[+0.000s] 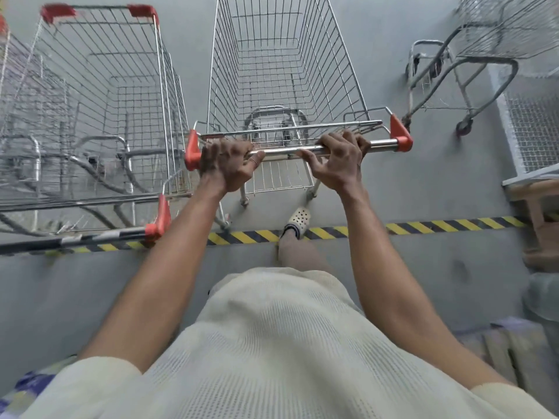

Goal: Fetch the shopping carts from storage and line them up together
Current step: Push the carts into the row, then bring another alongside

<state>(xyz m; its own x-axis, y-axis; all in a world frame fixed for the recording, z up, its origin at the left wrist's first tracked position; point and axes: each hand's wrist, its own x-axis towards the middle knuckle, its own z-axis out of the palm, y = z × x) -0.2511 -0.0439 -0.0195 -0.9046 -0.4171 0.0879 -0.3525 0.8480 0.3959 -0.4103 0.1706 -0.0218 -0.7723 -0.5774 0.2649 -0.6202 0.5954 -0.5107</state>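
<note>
head view looks down along two bare forearms stretched forward to the middle cart (pixel 287 71). the left hand (pixel 227 164) lies over the handle (pixel 287 151) just inside its left red end cap, with the fingers curled over the bar and the thumb under it; this hand is a little blurred. the right hand (pixel 338 161) grips the same bar right of centre, fingers wrapped over the top and thumb stretched along the underside, leaving a short bare stretch of bar before the right red cap. both wrists are bent slightly upward.

the middle cart stands on the grey floor (pixel 438 164) just beyond the yellow-and-black tape (pixel 423 226), its basket pointing away from the person. a second cart (pixel 99 86) stands just beside it on the left, roughly parallel, with only a narrow gap between the baskets. on the right a wider strip of floor separates the middle cart from a third cart (pixel 484 40) and a wire mesh cage (pixel 532 131). one foot in a pale perforated shoe (pixel 299 220) rests on the tape behind the rear wheels.
</note>
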